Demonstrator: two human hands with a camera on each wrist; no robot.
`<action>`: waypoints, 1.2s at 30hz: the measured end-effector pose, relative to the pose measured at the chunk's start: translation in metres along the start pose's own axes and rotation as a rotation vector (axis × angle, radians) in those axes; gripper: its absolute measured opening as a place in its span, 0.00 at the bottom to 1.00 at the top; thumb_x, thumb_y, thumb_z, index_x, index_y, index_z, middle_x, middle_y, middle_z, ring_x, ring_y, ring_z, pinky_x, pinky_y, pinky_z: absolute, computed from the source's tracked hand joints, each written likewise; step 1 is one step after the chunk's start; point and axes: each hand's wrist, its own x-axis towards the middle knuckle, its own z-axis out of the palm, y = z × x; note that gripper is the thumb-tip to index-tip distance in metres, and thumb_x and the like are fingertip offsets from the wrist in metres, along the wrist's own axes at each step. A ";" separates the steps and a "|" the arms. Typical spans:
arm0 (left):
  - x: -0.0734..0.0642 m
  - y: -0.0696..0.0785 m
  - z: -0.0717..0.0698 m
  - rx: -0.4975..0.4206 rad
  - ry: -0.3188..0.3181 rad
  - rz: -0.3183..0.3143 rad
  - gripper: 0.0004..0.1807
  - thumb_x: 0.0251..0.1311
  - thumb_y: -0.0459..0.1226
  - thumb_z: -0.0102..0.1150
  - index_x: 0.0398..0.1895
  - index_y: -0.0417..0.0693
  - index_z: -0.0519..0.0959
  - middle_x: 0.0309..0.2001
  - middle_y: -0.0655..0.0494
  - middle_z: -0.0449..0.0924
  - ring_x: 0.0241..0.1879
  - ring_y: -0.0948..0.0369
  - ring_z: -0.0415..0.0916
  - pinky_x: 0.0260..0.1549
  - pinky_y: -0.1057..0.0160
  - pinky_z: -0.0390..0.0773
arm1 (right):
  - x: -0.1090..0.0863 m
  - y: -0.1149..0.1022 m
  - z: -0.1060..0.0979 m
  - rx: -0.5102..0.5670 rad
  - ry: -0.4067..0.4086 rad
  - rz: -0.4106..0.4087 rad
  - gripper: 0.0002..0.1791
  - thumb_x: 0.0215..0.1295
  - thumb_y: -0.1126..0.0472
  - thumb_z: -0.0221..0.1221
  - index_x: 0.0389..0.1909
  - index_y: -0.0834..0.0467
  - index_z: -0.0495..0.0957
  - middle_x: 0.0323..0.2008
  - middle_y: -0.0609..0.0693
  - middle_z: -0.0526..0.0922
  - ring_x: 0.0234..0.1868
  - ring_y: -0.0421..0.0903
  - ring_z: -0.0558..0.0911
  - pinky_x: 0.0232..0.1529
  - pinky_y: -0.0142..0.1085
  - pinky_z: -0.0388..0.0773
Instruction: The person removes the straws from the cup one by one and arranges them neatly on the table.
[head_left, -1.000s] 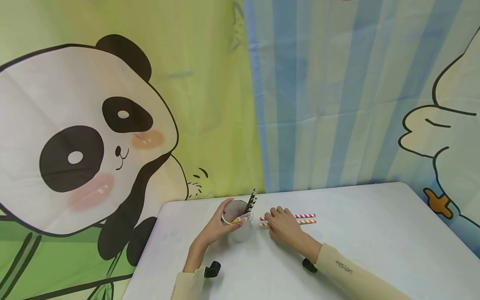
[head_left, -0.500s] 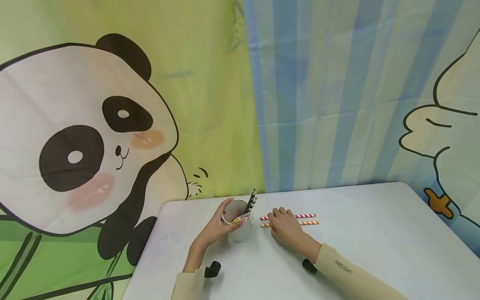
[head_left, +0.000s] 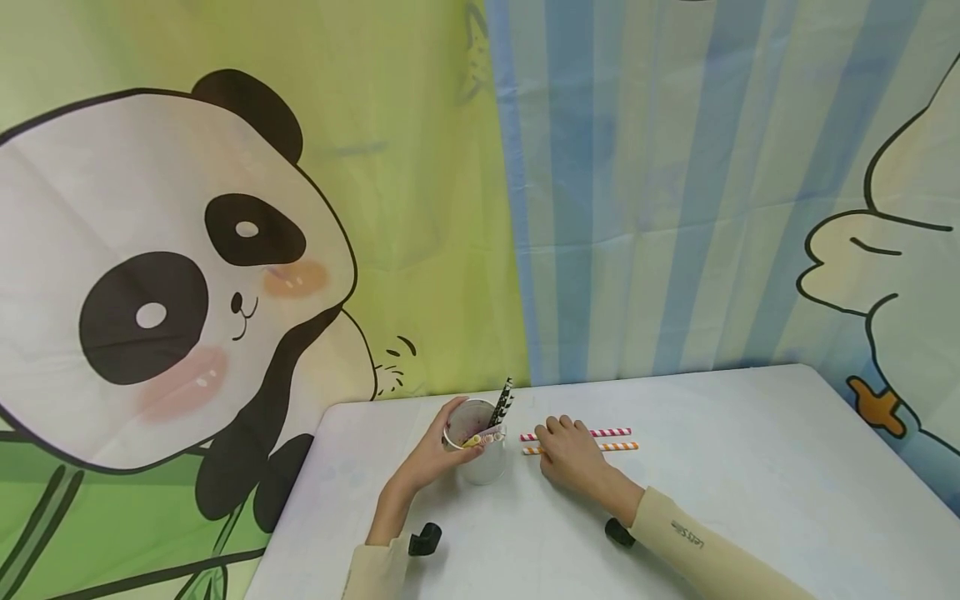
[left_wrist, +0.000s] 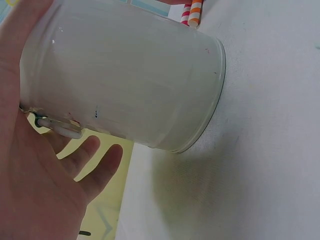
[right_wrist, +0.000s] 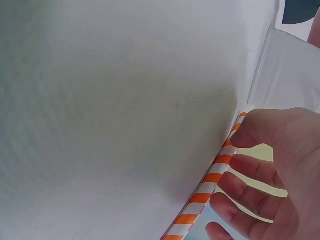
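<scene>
My left hand (head_left: 431, 454) grips a translucent whitish cup (head_left: 483, 469) near its rim, thumb on the near side and fingers round the back. Black-and-white patterned straws (head_left: 502, 403) stick up from the cup, and several pale straws (head_left: 487, 437) lean at its near rim. To the right, my right hand (head_left: 573, 457) lies over a pink-and-white striped straw (head_left: 611, 432) and an orange-and-white striped straw (head_left: 621, 446), side by side on the table. In the right wrist view, the curled fingertips and thumb hold the orange-and-white striped straw (right_wrist: 204, 192); the pink one is mostly hidden.
The white table (head_left: 720, 467) ends at a back edge in front of a hanging cloth printed with a panda (head_left: 150, 208) and blue stripes. Black wrist-worn pieces (head_left: 425, 539) show beside both forearms.
The orange-and-white striped straw and my right hand have shifted slightly to the right since a second ago. My left hand and the cup stay where they were.
</scene>
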 end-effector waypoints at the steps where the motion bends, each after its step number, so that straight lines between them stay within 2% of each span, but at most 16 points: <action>1: 0.000 0.000 0.000 0.000 0.001 -0.002 0.52 0.51 0.50 0.76 0.77 0.68 0.55 0.70 0.49 0.64 0.67 0.46 0.65 0.58 0.40 0.73 | 0.000 0.000 0.000 0.002 -0.001 0.001 0.10 0.50 0.61 0.65 0.29 0.54 0.71 0.24 0.46 0.69 0.26 0.46 0.66 0.27 0.37 0.60; 9: -0.001 0.000 0.001 -0.010 -0.002 -0.013 0.52 0.52 0.50 0.76 0.77 0.71 0.55 0.72 0.51 0.62 0.70 0.46 0.62 0.60 0.34 0.69 | 0.000 -0.003 -0.004 0.032 -0.011 0.015 0.10 0.52 0.60 0.65 0.29 0.53 0.71 0.25 0.46 0.68 0.26 0.46 0.66 0.28 0.37 0.60; 18: -0.001 0.000 0.001 0.010 0.002 -0.019 0.51 0.52 0.51 0.75 0.76 0.73 0.55 0.72 0.52 0.63 0.70 0.46 0.63 0.60 0.35 0.69 | 0.001 -0.005 -0.007 0.092 -0.045 0.068 0.13 0.53 0.57 0.66 0.34 0.53 0.73 0.28 0.46 0.69 0.28 0.46 0.67 0.29 0.37 0.63; 28: 0.001 -0.001 0.000 -0.001 0.000 -0.009 0.51 0.52 0.50 0.76 0.77 0.72 0.55 0.69 0.51 0.65 0.67 0.47 0.65 0.59 0.38 0.71 | -0.001 -0.005 -0.009 0.184 -0.007 0.133 0.14 0.51 0.58 0.68 0.35 0.53 0.74 0.28 0.43 0.68 0.28 0.44 0.66 0.28 0.36 0.62; 36: -0.001 0.000 0.001 0.026 0.004 -0.019 0.51 0.52 0.53 0.75 0.76 0.74 0.54 0.73 0.51 0.61 0.72 0.46 0.60 0.62 0.32 0.65 | -0.002 -0.007 -0.014 0.241 0.014 0.156 0.14 0.51 0.59 0.68 0.37 0.53 0.76 0.29 0.44 0.71 0.29 0.45 0.69 0.28 0.37 0.65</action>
